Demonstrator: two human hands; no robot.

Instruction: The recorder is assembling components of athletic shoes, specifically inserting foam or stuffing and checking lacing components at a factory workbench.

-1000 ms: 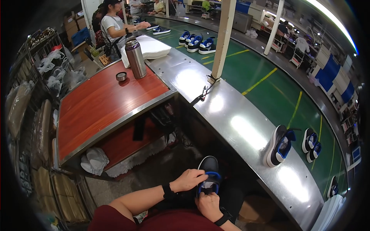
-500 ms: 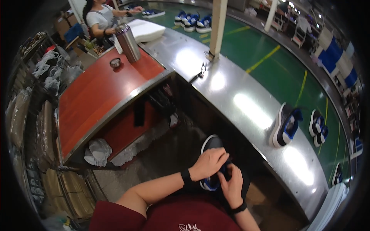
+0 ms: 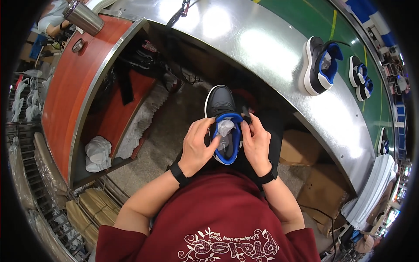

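A dark grey sneaker (image 3: pixel 221 98) with a white sole and blue lining sits at my lap, toe pointing away from me. Crumpled white paper (image 3: pixel 225 127) is stuffed inside its opening. My left hand (image 3: pixel 197 143) grips the left side of the collar, its thumb at the inner edge and its fingers outside. On the other side, my right hand (image 3: pixel 257 142) pinches a short black strap (image 3: pixel 246 115) beside the collar. Both wrists wear black bands.
A similar sneaker (image 3: pixel 321 65) stands on the curved metal bench (image 3: pixel 266 48); more shoes (image 3: pixel 360 78) are on the green belt (image 3: pixel 345 35) beyond. At left are a red-topped table (image 3: pixel 65 100), a steel flask (image 3: pixel 85 17) and a white bundle (image 3: pixel 98 153). Cardboard (image 3: pixel 299 148) lies under the bench.
The view has tilted downward. My hands, close together over the sneaker before, have moved apart to either side of its collar, uncovering the opening and the paper inside.
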